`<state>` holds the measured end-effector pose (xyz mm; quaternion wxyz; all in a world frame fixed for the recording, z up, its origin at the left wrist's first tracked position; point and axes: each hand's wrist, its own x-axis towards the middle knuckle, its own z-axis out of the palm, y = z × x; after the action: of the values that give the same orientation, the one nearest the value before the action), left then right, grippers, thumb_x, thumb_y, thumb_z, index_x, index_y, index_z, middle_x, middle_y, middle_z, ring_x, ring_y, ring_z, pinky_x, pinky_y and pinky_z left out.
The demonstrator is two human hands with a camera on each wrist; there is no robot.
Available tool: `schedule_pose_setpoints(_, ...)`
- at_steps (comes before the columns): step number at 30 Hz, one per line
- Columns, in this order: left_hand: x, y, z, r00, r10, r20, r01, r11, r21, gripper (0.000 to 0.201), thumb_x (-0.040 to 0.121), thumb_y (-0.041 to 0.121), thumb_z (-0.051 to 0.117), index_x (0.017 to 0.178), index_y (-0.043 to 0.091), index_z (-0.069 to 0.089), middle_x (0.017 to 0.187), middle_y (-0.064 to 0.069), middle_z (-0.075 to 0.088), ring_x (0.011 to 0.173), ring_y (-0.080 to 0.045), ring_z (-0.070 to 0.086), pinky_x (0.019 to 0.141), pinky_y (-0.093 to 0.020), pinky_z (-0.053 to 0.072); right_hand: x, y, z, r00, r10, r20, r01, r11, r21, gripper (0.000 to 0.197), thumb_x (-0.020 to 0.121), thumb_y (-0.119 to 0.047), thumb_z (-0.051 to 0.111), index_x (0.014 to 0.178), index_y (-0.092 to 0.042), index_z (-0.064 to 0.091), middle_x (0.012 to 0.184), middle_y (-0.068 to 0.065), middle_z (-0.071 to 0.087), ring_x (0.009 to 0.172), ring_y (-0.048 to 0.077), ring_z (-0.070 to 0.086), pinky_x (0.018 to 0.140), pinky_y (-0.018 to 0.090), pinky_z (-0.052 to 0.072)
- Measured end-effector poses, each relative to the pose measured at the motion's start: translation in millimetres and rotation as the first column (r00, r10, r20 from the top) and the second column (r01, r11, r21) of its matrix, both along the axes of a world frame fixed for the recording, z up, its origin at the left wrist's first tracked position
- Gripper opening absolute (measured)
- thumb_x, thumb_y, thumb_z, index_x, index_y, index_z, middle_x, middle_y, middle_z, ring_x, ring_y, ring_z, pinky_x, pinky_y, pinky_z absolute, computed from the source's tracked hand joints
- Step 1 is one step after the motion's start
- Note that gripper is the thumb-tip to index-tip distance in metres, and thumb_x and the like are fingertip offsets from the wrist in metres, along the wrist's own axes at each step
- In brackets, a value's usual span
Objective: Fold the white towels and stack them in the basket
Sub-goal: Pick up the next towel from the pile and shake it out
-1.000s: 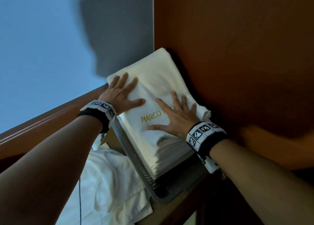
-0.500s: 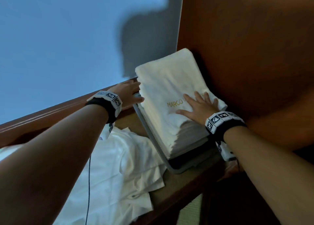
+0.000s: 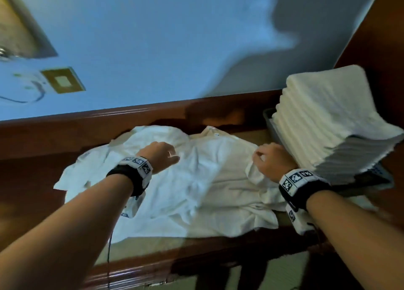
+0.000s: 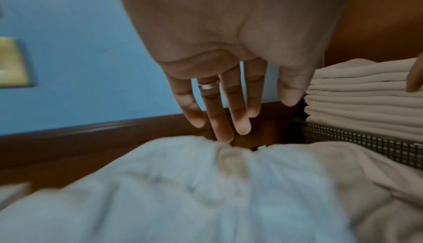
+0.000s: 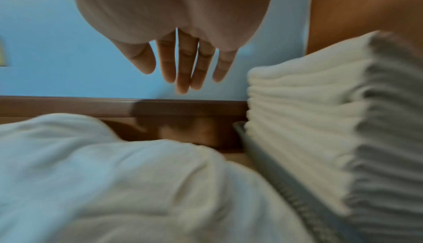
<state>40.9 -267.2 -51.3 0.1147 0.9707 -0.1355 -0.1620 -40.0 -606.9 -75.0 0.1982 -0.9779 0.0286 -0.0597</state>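
A tall stack of folded white towels (image 3: 328, 123) fills the grey mesh basket (image 3: 268, 117) at the right of the wooden desk. Several unfolded white towels (image 3: 192, 187) lie crumpled in a heap to its left. My left hand (image 3: 164, 156) hovers over the heap's far middle; in the left wrist view its straight fingers (image 4: 219, 116) point down, one tip at the towel heap (image 4: 206, 192). My right hand (image 3: 267, 158) is over the heap's right edge beside the basket, its fingers (image 5: 185, 66) loose and holding nothing above the towel heap (image 5: 114, 174), left of the stack (image 5: 309, 120).
A wooden rail (image 3: 153, 114) runs along the desk's back under a blue wall with a brass wall plate (image 3: 63, 81). A wooden panel (image 3: 389, 38) rises right of the basket. The desk's front edge (image 3: 175, 259) is near me. A thin cable (image 3: 108, 257) hangs from my left wrist.
Both hands have come off the folded stack and moved left and down over the loose towels. The head view has swung left, so the basket now sits at the right.
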Motion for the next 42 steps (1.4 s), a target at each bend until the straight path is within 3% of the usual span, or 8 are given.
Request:
schedule_pose_setpoints(7,-71.0,139.6,-38.9,0.980,0.185,-0.079,-0.191,0.979,-0.077,0.022,0.094,0.040,0.064,0.089,0.022,0.074,0.096,-0.003,0.074,0.090,-0.024,0.067,0.083,-0.042,0.056,-18.7,162.0,-45.0,0.933,0.182,-0.311,-0.195,0.981,-0.010,0.034,0.089,-0.023,0.053,0.059,-0.016,0.041,0.072,0.009,0.056,0.072,0.031,0.054,0.064,0.035,0.043)
schedule_pose_setpoints(12,-64.6,182.3,-43.8,0.968,0.249,-0.041,-0.252,0.962,-0.103,0.024,0.096,0.038,0.062,0.089,0.017,0.072,0.095,-0.005,0.073,0.088,-0.026,0.067,0.082,-0.043,0.056,10.1,225.8,-50.6,0.905,0.298,-0.303,-0.289,0.954,0.074,0.031,0.085,-0.038,0.047,0.085,-0.013,0.066,0.095,0.008,0.068,0.092,0.032,0.063,0.078,0.039,0.053)
schedule_pose_setpoints(21,10.3,228.3,-63.1,0.936,0.338,0.100,-0.344,0.937,0.057,0.048,0.096,0.040,0.059,0.140,0.024,0.051,0.139,-0.005,0.052,0.125,-0.030,0.052,0.100,-0.046,0.047,106.0,310.5,-63.5,0.860,0.437,-0.264,-0.490,0.851,-0.189,0.036,0.097,-0.034,0.050,0.126,-0.014,0.059,0.127,0.005,0.055,0.119,0.028,0.050,0.094,0.040,0.045)
schedule_pose_setpoints(26,30.9,247.6,-84.2,0.920,0.391,0.024,-0.389,0.905,0.169,0.051,0.094,0.045,0.060,0.136,0.022,0.044,0.129,-0.011,0.049,0.120,-0.037,0.050,0.088,-0.048,0.046,127.9,345.3,-83.8,0.793,0.518,-0.321,-0.600,0.756,-0.260,0.062,0.081,-0.052,0.064,0.134,-0.028,0.043,0.141,0.002,0.037,0.120,0.031,0.039,0.093,0.045,0.039)
schedule_pose_setpoints(28,33.7,251.7,-94.4,0.907,0.420,0.017,-0.418,0.899,0.131,0.041,0.098,0.041,0.054,0.131,0.019,0.047,0.125,-0.013,0.050,0.117,-0.037,0.050,0.083,-0.046,0.044,131.0,349.9,-90.8,0.795,0.512,-0.325,-0.598,0.749,-0.285,0.063,0.080,-0.055,0.067,0.132,-0.029,0.044,0.138,0.004,0.038,0.117,0.033,0.040,0.092,0.046,0.041)
schedule_pose_setpoints(34,52.6,273.7,-78.9,0.853,0.518,0.060,-0.508,0.851,-0.136,0.017,0.102,0.024,0.046,0.105,0.009,0.055,0.098,-0.015,0.060,0.096,-0.036,0.058,0.073,-0.035,0.037,152.7,345.9,-88.7,0.784,0.546,-0.295,-0.615,0.749,-0.247,0.036,0.098,-0.025,0.051,0.134,-0.024,0.048,0.128,0.005,0.048,0.113,0.030,0.047,0.083,0.041,0.048)
schedule_pose_setpoints(39,66.8,292.2,-20.8,0.810,0.582,0.071,-0.523,0.772,-0.361,0.022,0.102,0.025,0.051,0.086,0.012,0.059,0.080,-0.005,0.059,0.083,-0.029,0.058,0.068,-0.031,0.037,168.3,351.9,-61.7,0.802,0.489,-0.343,-0.573,0.792,-0.212,0.030,0.101,-0.021,0.043,0.130,-0.019,0.050,0.121,0.005,0.055,0.110,0.031,0.053,0.076,0.037,0.041)
schedule_pose_setpoints(42,70.9,300.1,24.3,0.807,0.581,0.109,-0.462,0.735,-0.497,0.027,0.098,0.028,0.055,0.079,0.010,0.061,0.070,0.000,0.055,0.073,-0.022,0.054,0.066,-0.030,0.037,168.7,366.2,-29.5,0.868,0.443,-0.225,-0.488,0.846,-0.218,0.027,0.098,-0.019,0.045,0.122,-0.016,0.056,0.121,0.006,0.057,0.113,0.031,0.051,0.079,0.039,0.043)
